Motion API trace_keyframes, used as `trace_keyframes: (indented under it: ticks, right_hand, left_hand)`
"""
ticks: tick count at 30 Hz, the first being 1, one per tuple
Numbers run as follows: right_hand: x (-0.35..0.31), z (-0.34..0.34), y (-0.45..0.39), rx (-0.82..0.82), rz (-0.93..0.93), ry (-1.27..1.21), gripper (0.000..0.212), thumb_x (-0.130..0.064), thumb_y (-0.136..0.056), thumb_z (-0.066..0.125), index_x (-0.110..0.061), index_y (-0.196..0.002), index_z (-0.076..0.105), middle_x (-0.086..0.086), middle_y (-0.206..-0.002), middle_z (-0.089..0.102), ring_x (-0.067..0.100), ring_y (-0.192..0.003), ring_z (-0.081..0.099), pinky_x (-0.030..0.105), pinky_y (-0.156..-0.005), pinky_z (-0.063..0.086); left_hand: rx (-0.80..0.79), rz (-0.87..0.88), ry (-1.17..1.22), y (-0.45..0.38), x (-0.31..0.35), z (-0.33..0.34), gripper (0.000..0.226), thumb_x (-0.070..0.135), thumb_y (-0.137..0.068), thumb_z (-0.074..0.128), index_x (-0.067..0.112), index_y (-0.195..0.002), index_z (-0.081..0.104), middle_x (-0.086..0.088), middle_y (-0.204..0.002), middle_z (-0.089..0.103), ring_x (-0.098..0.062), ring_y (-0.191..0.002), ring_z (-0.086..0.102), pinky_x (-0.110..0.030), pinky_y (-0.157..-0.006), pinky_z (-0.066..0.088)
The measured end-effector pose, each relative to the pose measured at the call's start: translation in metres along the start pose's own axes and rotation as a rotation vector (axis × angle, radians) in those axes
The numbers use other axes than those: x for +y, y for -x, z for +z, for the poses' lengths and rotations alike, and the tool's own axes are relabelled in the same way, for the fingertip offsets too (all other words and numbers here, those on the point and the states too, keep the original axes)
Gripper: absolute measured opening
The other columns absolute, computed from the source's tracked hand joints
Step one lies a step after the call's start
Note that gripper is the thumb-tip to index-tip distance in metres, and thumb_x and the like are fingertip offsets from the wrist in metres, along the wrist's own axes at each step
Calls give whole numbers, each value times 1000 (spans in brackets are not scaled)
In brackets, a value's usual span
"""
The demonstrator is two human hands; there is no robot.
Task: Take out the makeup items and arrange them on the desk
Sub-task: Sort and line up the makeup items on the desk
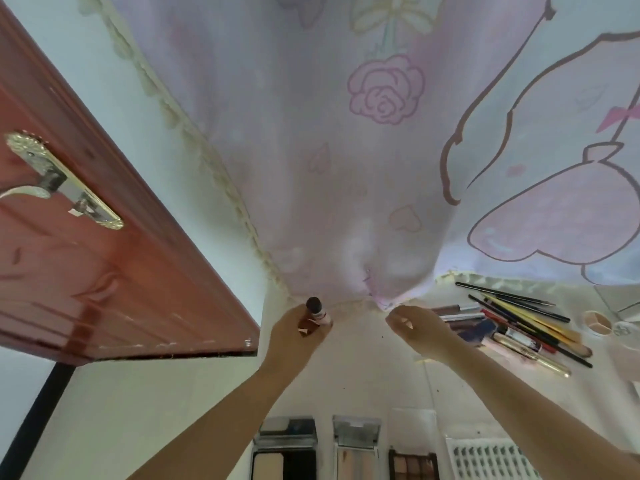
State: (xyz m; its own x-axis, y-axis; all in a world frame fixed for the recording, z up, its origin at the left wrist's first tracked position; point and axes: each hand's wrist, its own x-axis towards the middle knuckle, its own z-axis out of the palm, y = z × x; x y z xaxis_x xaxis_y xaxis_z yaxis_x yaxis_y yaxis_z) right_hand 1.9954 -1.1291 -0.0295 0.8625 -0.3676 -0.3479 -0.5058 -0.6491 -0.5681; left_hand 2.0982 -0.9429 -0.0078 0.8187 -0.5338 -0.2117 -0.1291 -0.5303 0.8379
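A small dark-capped makeup tube [317, 315], judged light, rigid and slippery, best taken around its barrel, is gripped at 12 o'clock on the desk [360, 368] by the left hand [294, 332], while the curtain hem [384, 303] is pinched by the right hand [415, 329].

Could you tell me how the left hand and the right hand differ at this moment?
The left hand grips a small dark-capped tube; the right hand holds no makeup item, its fingertips meeting at the hanging cloth's lower edge. The left hand is over bare desk, whereas the right hand is beside the pile of pencils and brushes. Both reach toward the desk's back edge.
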Motion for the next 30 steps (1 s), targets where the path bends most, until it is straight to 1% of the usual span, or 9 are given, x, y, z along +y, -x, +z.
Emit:
trace_keyframes:
  ticks: [2, 5, 9, 11, 14, 16, 21, 27, 30]
  right_hand:
    - [14, 23, -3, -97, -25, 138, 36, -30, -96, 40, -11, -124, 52, 5, -130, 53, 19, -121, 46, 23, -97, 32]
    - [21, 45, -10, -202, -133, 290, 49, -33, -96, 40, -16, -141, 30, 2, -151, 24, 17, -139, 22, 25, -111, 18]
    - [22, 65, -20, -361, -191, 471, 74, -40, -91, 47, -19, -147, 4, 5, -155, -13, 24, -144, -11, 33, -117, 3]
    - [24, 75, -22, -408, -170, 491, 82, -42, -89, 51, -20, -147, -3, 6, -154, -20, 25, -142, -17, 35, -117, -3]
    - [28, 82, -24, -424, -155, 516, 87, -45, -88, 51, -20, -146, -9, 6, -152, -25, 24, -141, -21, 34, -115, -9]
    - [29, 82, -26, -442, -152, 524, 87, -44, -88, 50, -20, -146, -11, 5, -152, -27, 23, -141, -22, 33, -115, -9]
    - [29, 81, -29, -487, -144, 539, 88, -43, -89, 49, -19, -145, -14, 4, -151, -29, 23, -140, -23, 33, -115, -10]
    - [28, 80, -30, -497, -136, 537, 86, -42, -90, 49, -19, -145, -13, 4, -151, -29, 23, -140, -23, 33, -115, -9]
    - [26, 72, -29, -470, -125, 449, 75, -39, -93, 46, -19, -147, -2, 2, -155, -17, 19, -144, -11, 30, -116, 0]
  left_hand:
    - [39, -63, 36, 2, -20, -5, 18, 5, -82, 65, 18, -91, 57, 10, -77, 58, -2, -72, 55, 2, -65, 41]
    - [63, -132, -16, 0, -49, -17, 22, 0, -81, 66, 20, -86, 57, 14, -76, 55, 2, -71, 52, 0, -64, 42]
    - [70, -227, -53, -17, -80, -21, 28, -3, -79, 66, 24, -71, 57, 9, -72, 57, -13, -73, 55, -17, -71, 41]
    - [53, -251, -70, -27, -87, -15, 17, 0, -80, 66, 16, -79, 60, 4, -75, 59, -16, -76, 55, -9, -67, 42]
    - [46, -241, -61, -45, -90, -6, 18, 4, -82, 65, 7, -100, 63, -3, -85, 58, -17, -82, 53, 1, -60, 38]
    - [61, -265, -63, -56, -90, -1, 17, 7, -84, 63, 5, -100, 63, -3, -87, 58, -16, -84, 53, -5, -58, 37]
    - [28, -274, -130, -67, -102, 8, 10, 11, -86, 59, 6, -93, 63, -5, -88, 60, -22, -87, 55, -26, -78, 40]
    - [27, -236, -160, -65, -109, 10, 18, 13, -87, 59, 5, -102, 62, -5, -88, 60, -22, -87, 56, -23, -77, 37]
    - [6, -224, -214, -64, -107, 8, 25, 7, -86, 58, 4, -110, 59, -11, -103, 63, -26, -98, 58, -23, -81, 39]
